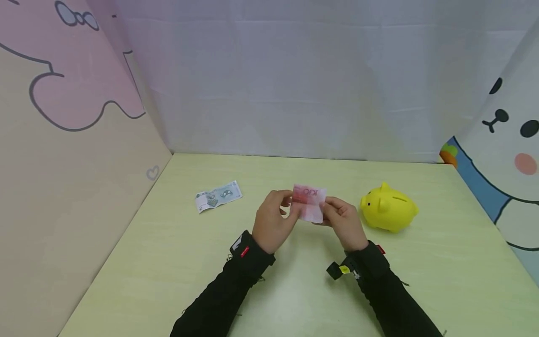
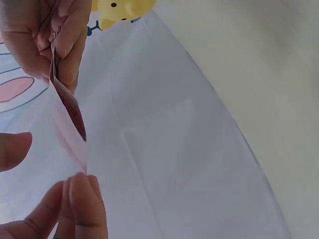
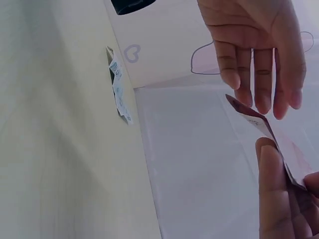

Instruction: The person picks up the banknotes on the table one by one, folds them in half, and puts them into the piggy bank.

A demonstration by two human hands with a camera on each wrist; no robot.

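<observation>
A folded red 100 banknote (image 1: 310, 201) is held up over the table between both hands. My right hand (image 1: 344, 223) pinches its right side between thumb and fingers. At the note's left side is my left hand (image 1: 273, 222), its thumb apart from the fingers. The right wrist view shows that left hand (image 3: 259, 55) with fairly straight fingers, their tips right at the note's edge. In the left wrist view the folded note (image 2: 70, 119) appears nearly edge-on, with its layers slightly parted.
A yellow piggy bank (image 1: 388, 209) with a slot on its back stands to the right of the hands. A creased green-blue banknote (image 1: 219, 196) lies at the back left of the pale table (image 1: 168, 276). White cloth (image 1: 269, 89) hangs behind, and printed panels flank both sides.
</observation>
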